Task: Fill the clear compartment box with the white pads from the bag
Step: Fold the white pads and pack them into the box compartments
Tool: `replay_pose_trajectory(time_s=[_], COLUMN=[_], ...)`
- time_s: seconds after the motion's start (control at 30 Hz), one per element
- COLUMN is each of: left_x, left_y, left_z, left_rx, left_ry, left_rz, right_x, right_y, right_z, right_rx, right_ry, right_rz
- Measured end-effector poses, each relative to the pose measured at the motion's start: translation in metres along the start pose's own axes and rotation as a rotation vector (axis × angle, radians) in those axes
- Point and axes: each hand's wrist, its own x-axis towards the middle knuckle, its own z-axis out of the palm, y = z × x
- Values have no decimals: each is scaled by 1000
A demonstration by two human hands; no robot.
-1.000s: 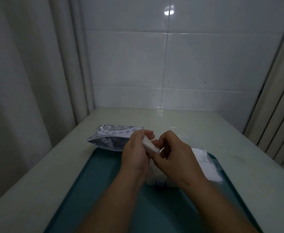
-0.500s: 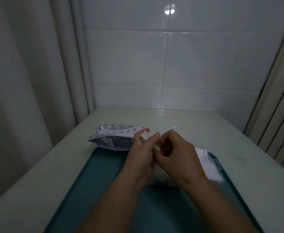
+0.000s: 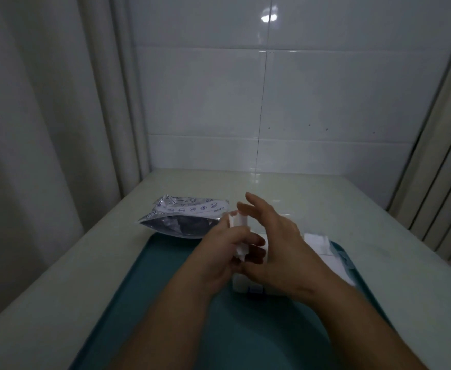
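White pads (image 3: 237, 222) gripped in left hand (image 3: 223, 252), right hand (image 3: 280, 244) spread; bag (image 3: 181, 218) reads "Content".

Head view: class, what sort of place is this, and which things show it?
Probably a clinic or treatment room, though that is a guess. It has a glossy white tiled wall, a curtain at the left, and a teal tray on a pale counter, with a foil bag and white pads.

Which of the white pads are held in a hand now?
The small stack of pads gripped by the left hand. The other pads lie flat at the right, beyond the open right hand.
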Motion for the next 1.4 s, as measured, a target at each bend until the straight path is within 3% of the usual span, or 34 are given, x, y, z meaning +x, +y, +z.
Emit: replay_pose_trajectory(time_s=[0.37, 0.47, 0.6, 0.77, 0.93, 1.03, 1.3, 1.4], left_x=[5, 5, 4, 8, 9, 12, 36, 44], left_y=[-6, -5, -1, -1, -5, -6, 7, 5], left_z=[-6, -3, -3, 0, 6, 7, 22, 21], left_rx=[48, 15, -46, -106, 229, 241, 300, 479], left_ry=[-82, -35, 22, 120, 237, 269, 316, 310], left_rz=[0, 11, 76, 49, 188, 240, 114, 111], right_x=[0, -2, -1, 0, -1, -1, 9, 17], right_y=[-2, 0, 8, 17, 17, 18, 24, 30], right_z=[0, -6, -20, -34, -42, -42, -38, -40], right_rx=[-67, 90, 154, 232, 425, 451, 318, 284], right_ry=[24, 15, 173, 290, 341, 350, 252, 259], right_rz=[50, 46, 82, 275, 372, 382, 486, 496])
